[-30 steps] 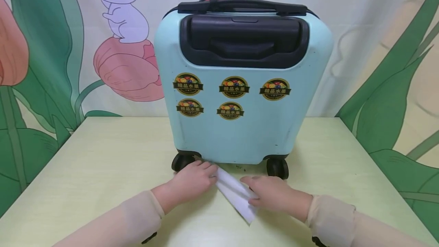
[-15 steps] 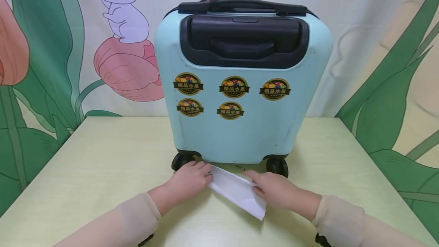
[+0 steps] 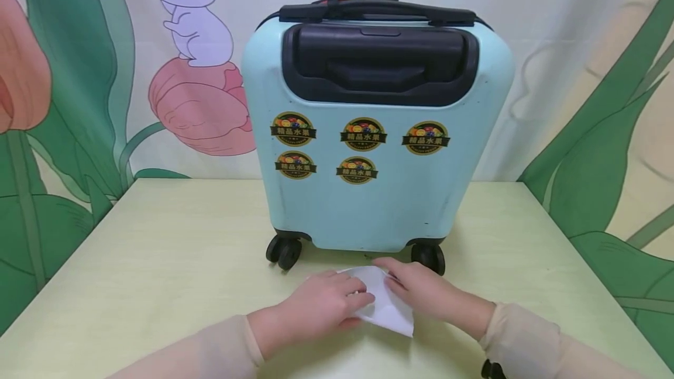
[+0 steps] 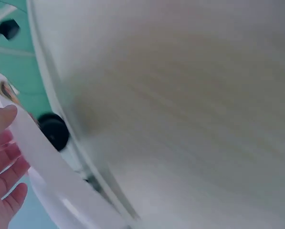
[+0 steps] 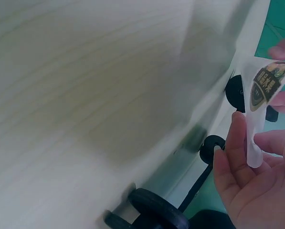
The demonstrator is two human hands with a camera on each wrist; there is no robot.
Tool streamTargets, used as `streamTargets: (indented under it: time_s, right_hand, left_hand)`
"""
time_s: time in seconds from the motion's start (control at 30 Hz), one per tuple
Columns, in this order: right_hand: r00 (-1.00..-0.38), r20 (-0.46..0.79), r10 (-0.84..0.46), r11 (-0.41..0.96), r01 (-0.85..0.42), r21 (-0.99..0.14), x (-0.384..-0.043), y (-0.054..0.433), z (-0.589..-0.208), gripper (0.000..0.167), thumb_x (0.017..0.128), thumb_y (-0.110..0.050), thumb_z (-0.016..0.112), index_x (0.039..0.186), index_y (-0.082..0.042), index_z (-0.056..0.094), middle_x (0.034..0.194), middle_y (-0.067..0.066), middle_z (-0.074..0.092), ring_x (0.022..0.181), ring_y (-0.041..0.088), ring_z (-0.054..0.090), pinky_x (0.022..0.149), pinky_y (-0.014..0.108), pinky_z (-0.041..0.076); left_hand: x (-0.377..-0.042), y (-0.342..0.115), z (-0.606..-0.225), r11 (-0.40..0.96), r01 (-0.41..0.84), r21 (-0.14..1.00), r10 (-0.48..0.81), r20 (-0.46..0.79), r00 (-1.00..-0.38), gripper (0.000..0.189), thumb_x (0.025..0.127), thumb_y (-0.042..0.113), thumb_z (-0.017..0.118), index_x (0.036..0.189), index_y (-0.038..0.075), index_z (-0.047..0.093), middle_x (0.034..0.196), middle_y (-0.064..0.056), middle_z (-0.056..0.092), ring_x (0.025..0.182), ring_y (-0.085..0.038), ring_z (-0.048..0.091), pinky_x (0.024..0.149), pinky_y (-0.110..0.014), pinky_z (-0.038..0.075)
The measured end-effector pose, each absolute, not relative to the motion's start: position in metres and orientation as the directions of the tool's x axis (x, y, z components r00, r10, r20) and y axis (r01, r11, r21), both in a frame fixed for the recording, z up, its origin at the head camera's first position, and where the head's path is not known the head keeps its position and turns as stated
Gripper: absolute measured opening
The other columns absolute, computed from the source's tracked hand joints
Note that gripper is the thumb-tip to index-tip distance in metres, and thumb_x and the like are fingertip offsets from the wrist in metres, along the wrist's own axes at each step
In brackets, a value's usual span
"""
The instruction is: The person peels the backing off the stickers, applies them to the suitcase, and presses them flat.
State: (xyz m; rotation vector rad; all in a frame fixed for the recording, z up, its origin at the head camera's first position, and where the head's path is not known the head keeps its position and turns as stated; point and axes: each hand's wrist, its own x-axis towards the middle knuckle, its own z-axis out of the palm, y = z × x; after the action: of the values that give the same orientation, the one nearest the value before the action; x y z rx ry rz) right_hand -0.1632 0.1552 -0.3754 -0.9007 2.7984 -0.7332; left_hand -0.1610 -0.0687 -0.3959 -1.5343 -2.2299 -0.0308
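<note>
A white sticker sheet [image 3: 389, 312] is held just in front of a light-blue suitcase [image 3: 400, 203]. A round black-and-gold fruit sticker [image 5: 264, 90] shows on its face in the right wrist view. My right hand [image 3: 429, 290] pinches the sheet's right side between thumb and fingers. At its left part my left hand [image 3: 323, 304] also holds the sheet, with the thumb on one face and fingers on the other; in the left wrist view this hand [image 4: 4, 176] is partly cut off. Several matching stickers [image 3: 363, 134] are stuck on the suitcase in two rows, three above and two below.
The suitcase stands upright on black wheels [image 3: 284, 252] on a pale wooden table [image 3: 179, 238]. Its black handle [image 3: 379, 13] is at the top. Behind the table hangs a curtain [image 3: 558, 75] printed with leaves, flowers and a white animal.
My left hand has moved right and toward me, away from the left wheel, bringing the sheet's left end along. The sheet has turned and bent, and my right hand stays near its place.
</note>
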Motion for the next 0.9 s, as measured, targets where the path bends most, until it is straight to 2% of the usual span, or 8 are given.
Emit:
streamTargets:
  time_s: [0.1, 0.17, 0.3, 0.43, 0.57, 0.67, 0.77, 0.9]
  right_hand:
    - [-0.817, 0.026, -0.575, 0.697, -0.507, -0.507, -0.164, 0.155, -0.376, 0.032, 0.096, -0.01, 0.05, 0.127, -0.003, 0.052, 0.08, 0.004, 0.064, 0.062, 0.006, 0.047, 0.058, 0.025, 0.04]
    - [-0.823, 0.009, -0.568, 0.691, -0.484, -0.537, -0.164, 0.155, -0.376, 0.032, 0.096, -0.012, 0.049, 0.127, -0.003, 0.052, 0.073, -0.001, 0.06, 0.059, 0.005, 0.045, 0.057, 0.024, 0.04]
    - [-0.868, 0.028, -0.497, 0.662, -0.399, -0.634, -0.166, 0.158, -0.375, 0.032, 0.1, -0.023, 0.044, 0.123, -0.003, 0.056, 0.082, -0.002, 0.064, 0.069, 0.006, 0.055, 0.064, 0.025, 0.045]
    - [-0.9, 0.26, -0.35, 0.548, -0.422, -0.722, -0.164, 0.162, -0.374, 0.028, 0.101, -0.019, 0.041, 0.113, -0.004, 0.062, 0.102, 0.001, 0.066, 0.092, 0.014, 0.061, 0.08, 0.03, 0.048]
    - [-0.762, 0.58, -0.288, 0.472, -0.64, -0.606, -0.163, 0.163, -0.374, 0.016, 0.09, 0.0, 0.057, 0.104, -0.002, 0.064, 0.1, 0.002, 0.063, 0.088, 0.015, 0.058, 0.078, 0.023, 0.047]
    - [-0.601, 0.724, -0.338, 0.455, -0.778, -0.433, -0.161, 0.159, -0.375, 0.009, 0.087, -0.005, 0.064, 0.095, -0.005, 0.066, 0.094, 0.002, 0.061, 0.084, 0.014, 0.056, 0.076, 0.018, 0.045]
    - [-0.495, 0.775, -0.392, 0.456, -0.837, -0.303, -0.158, 0.153, -0.376, 0.016, 0.09, -0.023, 0.063, 0.089, -0.008, 0.069, 0.09, 0.0, 0.06, 0.084, 0.014, 0.055, 0.075, 0.018, 0.043]
    - [-0.446, 0.795, -0.41, 0.485, -0.845, -0.223, -0.156, 0.149, -0.378, 0.025, 0.089, -0.033, 0.062, 0.086, -0.009, 0.071, 0.086, -0.002, 0.06, 0.081, 0.014, 0.054, 0.07, 0.019, 0.043]
  left_hand:
    - [-0.156, -0.059, -0.394, 0.358, 0.923, -0.141, 0.88, 0.381, -0.283, 0.017, 0.08, 0.029, 0.072, 0.092, 0.019, 0.067, 0.084, 0.009, 0.059, 0.077, -0.007, 0.056, 0.07, -0.02, 0.045]
    - [-0.154, -0.055, -0.392, 0.369, 0.929, -0.023, 0.868, 0.366, -0.336, 0.006, 0.083, 0.024, 0.07, 0.087, 0.02, 0.068, 0.08, 0.011, 0.059, 0.073, -0.004, 0.055, 0.069, -0.016, 0.044]
    - [-0.156, -0.054, -0.386, 0.468, 0.791, 0.394, 0.774, 0.249, -0.582, 0.007, 0.09, 0.019, 0.062, 0.086, 0.017, 0.067, 0.076, 0.013, 0.06, 0.066, 0.001, 0.051, 0.062, -0.015, 0.042]
    - [-0.163, -0.055, -0.381, 0.432, 0.502, 0.749, 0.62, 0.157, -0.768, 0.007, 0.091, 0.012, 0.059, 0.088, 0.012, 0.065, 0.078, 0.007, 0.064, 0.069, -0.001, 0.055, 0.064, -0.019, 0.046]
    - [-0.17, -0.055, -0.378, 0.303, 0.273, 0.913, 0.526, 0.079, -0.847, 0.006, 0.089, 0.007, 0.06, 0.09, 0.003, 0.065, 0.079, -0.001, 0.066, 0.072, -0.006, 0.059, 0.066, -0.022, 0.048]
    - [-0.172, -0.055, -0.377, 0.219, 0.131, 0.967, 0.488, 0.008, -0.873, 0.01, 0.088, 0.006, 0.06, 0.092, -0.002, 0.063, 0.078, -0.004, 0.066, 0.07, -0.007, 0.057, 0.065, -0.023, 0.047]
    - [-0.172, -0.054, -0.376, 0.141, 0.008, 0.99, 0.461, -0.058, -0.885, 0.014, 0.087, 0.008, 0.06, 0.095, -0.004, 0.062, 0.079, -0.003, 0.066, 0.071, -0.008, 0.056, 0.066, -0.025, 0.045]
    - [-0.17, -0.051, -0.375, 0.015, -0.143, 0.99, 0.446, -0.135, -0.885, 0.016, 0.087, 0.009, 0.058, 0.097, -0.003, 0.059, 0.083, 0.0, 0.063, 0.074, -0.01, 0.054, 0.067, -0.026, 0.043]
